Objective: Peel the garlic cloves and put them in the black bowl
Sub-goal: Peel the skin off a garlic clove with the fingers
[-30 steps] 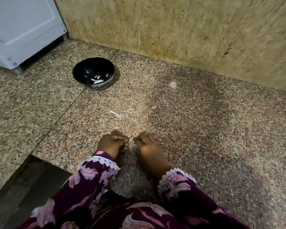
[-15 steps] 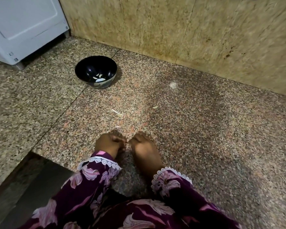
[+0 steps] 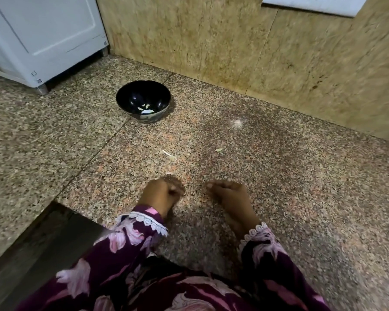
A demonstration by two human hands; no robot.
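The black bowl [image 3: 130, 95] stands on the speckled granite floor, up and to the left of my hands, with a few peeled garlic cloves [image 3: 147, 110] at its bottom. My left hand [image 3: 162, 194] is blurred and curled into a fist low over the floor. A pale bit of garlic clove [image 3: 169, 174] shows at its top edge, and the rest is hidden by the fingers. My right hand [image 3: 230, 197] hovers a hand's width to the right, back up, with its fingers loosely bent. Nothing shows in it.
Garlic skin scraps [image 3: 170, 155] and a small flake [image 3: 218, 150] lie on the floor between my hands and the bowl. A white appliance [image 3: 43, 41] stands at the back left, a tan stone wall [image 3: 234, 52] behind. A dark drop-off [image 3: 32, 254] lies at the lower left.
My hands, touching together before, have drawn apart, the right moving to the right. The view has tilted upward, so the bowl sits lower in the frame.
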